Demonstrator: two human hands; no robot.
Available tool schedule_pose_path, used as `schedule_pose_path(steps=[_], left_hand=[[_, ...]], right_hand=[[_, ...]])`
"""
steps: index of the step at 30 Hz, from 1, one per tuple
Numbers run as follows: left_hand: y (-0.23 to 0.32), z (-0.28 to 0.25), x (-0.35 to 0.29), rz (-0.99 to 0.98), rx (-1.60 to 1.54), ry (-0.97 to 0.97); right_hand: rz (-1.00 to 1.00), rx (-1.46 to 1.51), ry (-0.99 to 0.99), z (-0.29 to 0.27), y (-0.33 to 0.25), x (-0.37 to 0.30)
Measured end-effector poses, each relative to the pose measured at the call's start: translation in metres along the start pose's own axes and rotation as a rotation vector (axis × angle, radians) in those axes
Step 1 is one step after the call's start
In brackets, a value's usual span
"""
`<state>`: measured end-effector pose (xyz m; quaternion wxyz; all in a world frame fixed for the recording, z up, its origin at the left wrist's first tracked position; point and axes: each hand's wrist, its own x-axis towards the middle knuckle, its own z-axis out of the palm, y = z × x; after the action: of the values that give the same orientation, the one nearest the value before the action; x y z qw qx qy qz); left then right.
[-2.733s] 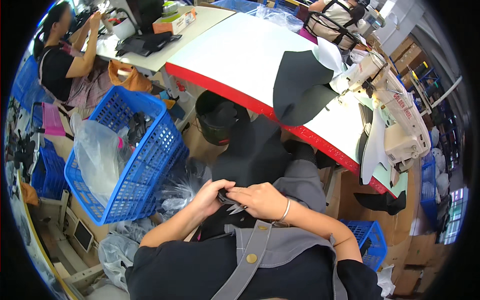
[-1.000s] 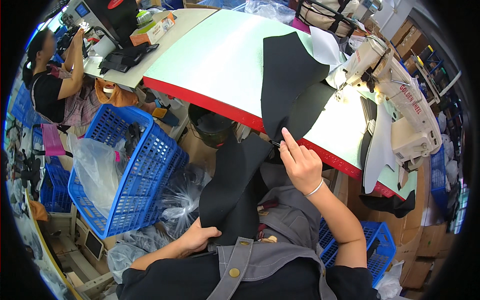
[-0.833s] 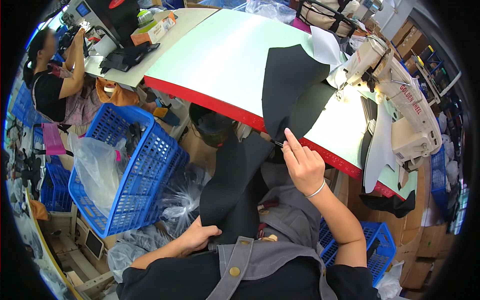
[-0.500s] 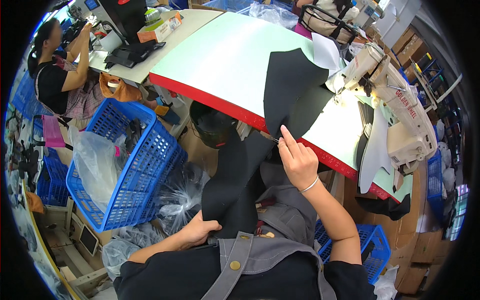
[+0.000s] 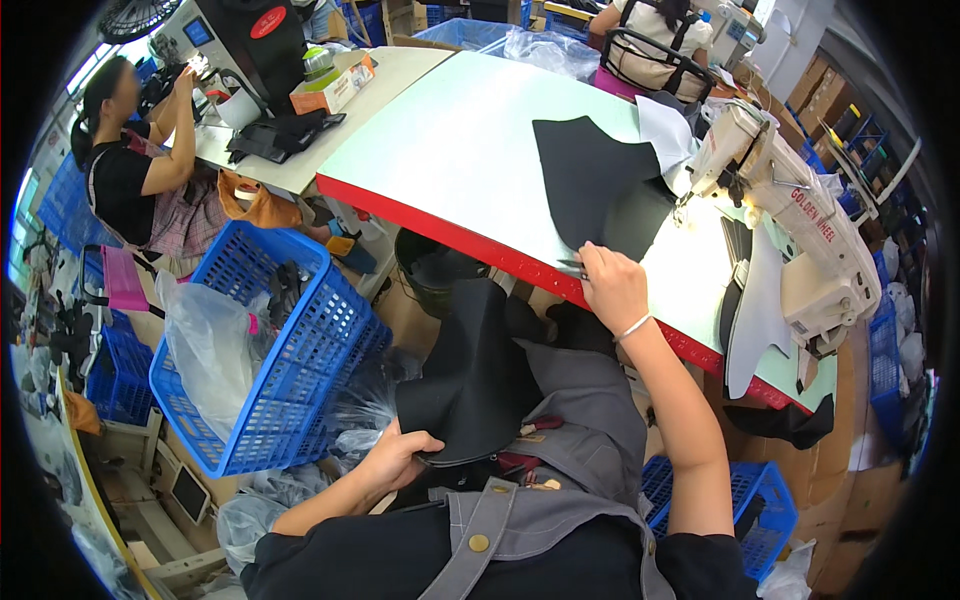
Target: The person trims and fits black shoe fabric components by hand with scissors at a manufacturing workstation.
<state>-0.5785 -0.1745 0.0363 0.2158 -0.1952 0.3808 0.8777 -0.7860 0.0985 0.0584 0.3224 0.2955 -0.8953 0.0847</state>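
My left hand (image 5: 392,462) is closed on the lower edge of a black fabric piece (image 5: 465,365), which hangs folded over my lap below the table edge. At the table's front edge, my right hand (image 5: 614,285) is closed around small metal thread snips (image 5: 572,268). Only their tips show; the rest lies inside my fist. Just beyond that hand, another black fabric piece (image 5: 590,175) lies on the table, its near end by my fingers. A gap separates the two black pieces.
The pale green table (image 5: 430,130) has a red front edge. On its right stands a white sewing machine (image 5: 800,200) with a lit needle area and grey panels (image 5: 762,310). A blue basket (image 5: 300,370) holding plastic bags is at my left. A co-worker (image 5: 135,165) sits far left.
The hanging black piece has come away from the one on the table and dropped lower over my lap. My right hand has moved slightly right, its extended finger now curled in.
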Motion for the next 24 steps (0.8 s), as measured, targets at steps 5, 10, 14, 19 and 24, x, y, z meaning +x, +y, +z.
schedule_pose_path(steps=[5,10,14,19,24], left_hand=[[-0.005,0.001,0.009,0.031,0.089,-0.052],[-0.006,-0.010,0.010,-0.018,0.039,-0.229],[-0.002,-0.012,0.016,-0.117,-0.199,-0.114],[-0.003,0.003,0.015,0.057,-0.014,0.133],[-0.003,0.007,0.014,0.005,-0.043,0.117]], right_hand=[[-0.066,0.305,0.065,-0.028,-0.087,0.012],[-0.166,0.639,0.004,-0.041,-0.168,-0.033],[-0.182,0.724,-0.185,-0.040,-0.174,-0.046],[-0.316,0.581,-0.165,-0.058,-0.144,-0.042],[-0.481,0.460,0.051,-0.052,-0.135,-0.044]])
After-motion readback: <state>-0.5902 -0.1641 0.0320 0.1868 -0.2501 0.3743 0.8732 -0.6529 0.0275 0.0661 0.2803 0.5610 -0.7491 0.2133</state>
